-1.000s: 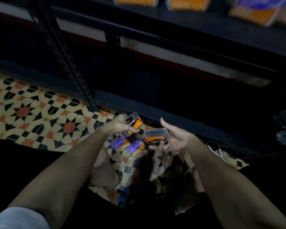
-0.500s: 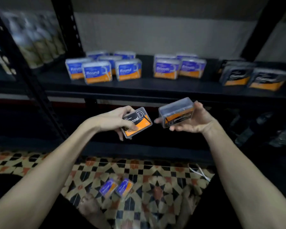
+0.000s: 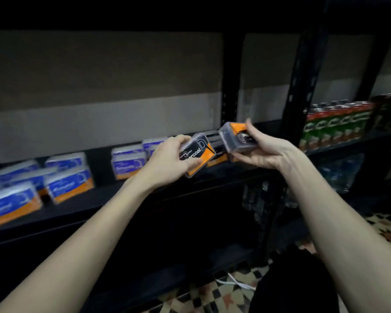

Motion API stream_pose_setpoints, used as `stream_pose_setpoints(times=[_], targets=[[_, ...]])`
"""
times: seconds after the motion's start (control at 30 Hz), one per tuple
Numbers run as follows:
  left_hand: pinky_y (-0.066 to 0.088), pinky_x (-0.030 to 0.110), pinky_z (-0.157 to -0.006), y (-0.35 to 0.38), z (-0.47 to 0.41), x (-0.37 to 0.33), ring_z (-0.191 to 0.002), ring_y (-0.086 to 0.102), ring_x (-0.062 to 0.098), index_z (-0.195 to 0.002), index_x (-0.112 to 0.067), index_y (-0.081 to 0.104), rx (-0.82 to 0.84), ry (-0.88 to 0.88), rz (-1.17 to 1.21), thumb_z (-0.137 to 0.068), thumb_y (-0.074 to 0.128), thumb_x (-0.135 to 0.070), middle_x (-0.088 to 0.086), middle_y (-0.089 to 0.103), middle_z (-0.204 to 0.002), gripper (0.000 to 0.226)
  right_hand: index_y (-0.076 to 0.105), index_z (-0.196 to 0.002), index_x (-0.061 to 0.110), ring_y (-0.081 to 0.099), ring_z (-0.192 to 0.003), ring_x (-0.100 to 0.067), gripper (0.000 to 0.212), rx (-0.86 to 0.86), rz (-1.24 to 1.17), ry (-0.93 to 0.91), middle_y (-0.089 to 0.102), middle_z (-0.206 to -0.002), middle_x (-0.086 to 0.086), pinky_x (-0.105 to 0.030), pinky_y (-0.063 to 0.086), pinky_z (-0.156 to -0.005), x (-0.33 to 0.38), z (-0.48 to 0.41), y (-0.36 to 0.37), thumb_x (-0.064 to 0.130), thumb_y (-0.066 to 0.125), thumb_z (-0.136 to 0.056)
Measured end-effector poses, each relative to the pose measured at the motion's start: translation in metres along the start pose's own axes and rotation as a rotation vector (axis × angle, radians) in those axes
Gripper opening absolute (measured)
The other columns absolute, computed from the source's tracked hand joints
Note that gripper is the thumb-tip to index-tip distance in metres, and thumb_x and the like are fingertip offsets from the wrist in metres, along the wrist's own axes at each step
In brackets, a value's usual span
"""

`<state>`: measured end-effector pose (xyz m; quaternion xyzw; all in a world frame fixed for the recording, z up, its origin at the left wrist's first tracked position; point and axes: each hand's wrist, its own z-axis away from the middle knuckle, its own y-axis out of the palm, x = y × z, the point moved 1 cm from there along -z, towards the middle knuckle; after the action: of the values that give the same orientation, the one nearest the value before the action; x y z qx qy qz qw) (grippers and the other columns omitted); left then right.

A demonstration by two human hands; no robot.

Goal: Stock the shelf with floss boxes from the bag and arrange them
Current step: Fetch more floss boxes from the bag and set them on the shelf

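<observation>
My left hand (image 3: 167, 162) grips a black-and-orange charcoal floss box (image 3: 196, 155), tilted, just in front of the dark shelf (image 3: 122, 199). My right hand (image 3: 262, 152) holds a second black-and-orange floss box (image 3: 235, 137) a little higher and to the right, close to the first. Behind both hands, black floss boxes (image 3: 217, 152) stand on the shelf, mostly hidden. Blue-and-orange floss boxes (image 3: 68, 184) stand in groups along the shelf's left and middle. The bag is out of view.
A black upright post (image 3: 300, 86) divides this shelf from the one to the right, which holds green-and-red packs (image 3: 334, 125). Clear packages (image 3: 339, 172) sit on a lower level at right. Patterned floor tiles (image 3: 212, 297) and a white cord (image 3: 237, 283) lie below.
Both hands rose from near the floor to shelf height, each carrying its box, and shifted right toward the black boxes. My view swung up and right.
</observation>
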<state>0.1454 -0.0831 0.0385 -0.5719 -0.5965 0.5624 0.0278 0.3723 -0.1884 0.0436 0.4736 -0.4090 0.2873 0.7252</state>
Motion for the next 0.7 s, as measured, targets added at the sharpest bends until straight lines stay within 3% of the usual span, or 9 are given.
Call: stream_pose_setpoints(times=[0.07,0.1,0.13,0.23,0.3,0.4,0.57,0.7], targets=[[0.042,0.039,-0.105,0.018,-0.019,-0.007,-0.12,0.055,0.023,-0.137,-0.022,0.051,0.008,0.024,-0.14,-0.075,0.073,-0.048,0.005,0.06,-0.126,0.07,0.064,-0.106,-0.001,0.074,-0.084,-0.025,0.025,0.037,0.189,-0.025,0.075,-0.096,-0.016,-0.042,0.063,-0.071,0.018,0.005,-0.01,0.017,0.065,-0.088],[0.041,0.038,-0.104,0.027,-0.024,-0.009,-0.123,0.052,0.027,-0.139,-0.02,0.049,0.002,0.036,-0.205,-0.08,0.073,-0.043,0.008,0.056,-0.127,0.068,0.064,-0.107,-0.005,0.073,-0.089,-0.028,0.028,0.023,0.338,-0.054,0.073,-0.102,-0.02,-0.044,0.062,-0.075,0.026,0.004,-0.014,0.009,0.07,-0.083],[0.041,0.039,-0.103,0.037,-0.028,-0.011,-0.122,0.051,0.029,-0.138,-0.019,0.048,-0.012,0.055,-0.265,-0.082,0.072,-0.041,0.009,0.055,-0.126,0.065,0.065,-0.103,-0.004,0.072,-0.088,-0.029,0.031,-0.025,0.528,-0.12,0.073,-0.102,-0.02,-0.043,0.062,-0.075,0.032,0.003,-0.016,0.006,0.077,-0.076],[0.044,0.043,-0.096,0.057,-0.032,-0.008,-0.114,0.051,0.029,-0.126,-0.019,0.048,-0.08,0.081,-0.346,-0.081,0.071,-0.043,0.005,0.059,-0.119,0.056,0.062,-0.085,0.019,0.066,-0.073,-0.019,0.052,-0.292,1.236,-0.469,0.071,-0.086,-0.006,-0.031,0.057,-0.067,0.049,-0.003,-0.018,0.018,0.097,-0.046],[0.044,0.044,-0.091,0.068,-0.033,-0.005,-0.11,0.048,0.027,-0.122,-0.018,0.048,-0.11,0.088,-0.381,-0.082,0.072,-0.042,0.003,0.06,-0.115,0.052,0.067,-0.1,0.025,0.064,-0.079,-0.016,0.066,-0.282,1.508,-0.533,0.069,-0.088,0.002,-0.027,0.053,-0.071,0.051,-0.008,-0.012,0.017,0.097,-0.042],[0.045,0.044,-0.087,0.076,-0.036,0.002,-0.108,0.046,0.026,-0.121,-0.017,0.05,-0.163,0.115,-0.458,-0.082,0.072,-0.04,0.003,0.058,-0.115,0.05,0.062,-0.127,0.024,0.06,-0.088,-0.015,0.088,-0.239,1.695,-0.536,0.062,-0.095,0.006,-0.031,0.055,-0.077,0.047,-0.019,-0.008,0.014,0.096,-0.046],[0.044,0.043,-0.087,0.085,-0.038,0.013,-0.11,0.042,0.024,-0.124,-0.018,0.056,-0.214,0.161,-0.544,-0.081,0.074,-0.04,0.002,0.043,-0.121,0.051,0.064,-0.1,0.024,0.062,-0.091,-0.03,0.05,-0.303,1.858,-0.653,0.065,-0.096,-0.007,-0.038,0.056,-0.075,0.033,-0.033,-0.02,0.009,0.08,-0.055],[0.04,0.046,-0.095,0.094,-0.046,0.014,-0.124,0.035,0.028,-0.137,-0.021,0.049,-0.199,0.125,-0.601,-0.087,0.066,-0.042,0.006,0.038,-0.14,0.057,0.066,-0.112,0.022,0.045,-0.109,-0.027,0.049,-0.266,1.948,-0.692,0.054,-0.115,-0.002,-0.042,0.048,-0.084,0.012,-0.038,-0.028,0.011,0.08,-0.066]])
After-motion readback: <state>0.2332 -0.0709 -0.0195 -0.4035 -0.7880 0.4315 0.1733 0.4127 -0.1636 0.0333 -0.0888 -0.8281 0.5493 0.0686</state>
